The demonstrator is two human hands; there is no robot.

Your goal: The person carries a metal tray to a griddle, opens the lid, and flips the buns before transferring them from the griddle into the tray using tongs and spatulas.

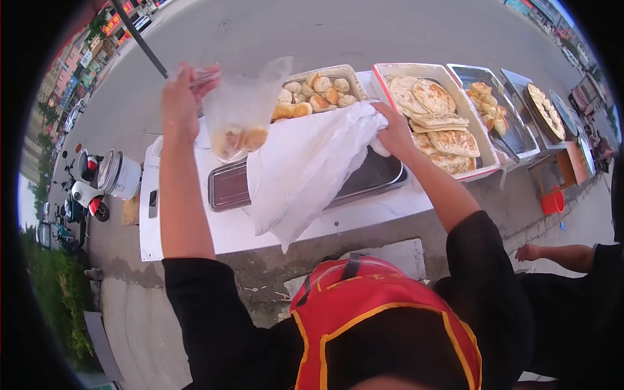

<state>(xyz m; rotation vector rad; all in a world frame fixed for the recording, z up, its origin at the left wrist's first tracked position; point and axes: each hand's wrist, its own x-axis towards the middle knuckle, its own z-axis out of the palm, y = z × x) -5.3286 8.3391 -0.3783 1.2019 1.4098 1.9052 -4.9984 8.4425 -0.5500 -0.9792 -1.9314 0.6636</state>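
My left hand [188,91], raised over the left part of the white table [188,234], is closed on the top of a clear plastic bag [240,97]. A few browned buns [246,138] sit in the bottom of the bag. My right hand [394,132] grips one corner of a white cloth [302,172], beside the box of flatbreads. The cloth drapes down to the left, over part of a dark metal tray [227,188] and against the tray of round buns [318,101]. My right fingers are partly hidden by the cloth.
Flatbreads [448,140] fill a white-and-red box [378,81]. Further right stand a metal tray of rolls [486,107] and a round pan [546,110]. A phone [153,203] lies at the table's left. Another person's hand [530,252] is at right, below a red bucket [552,201].
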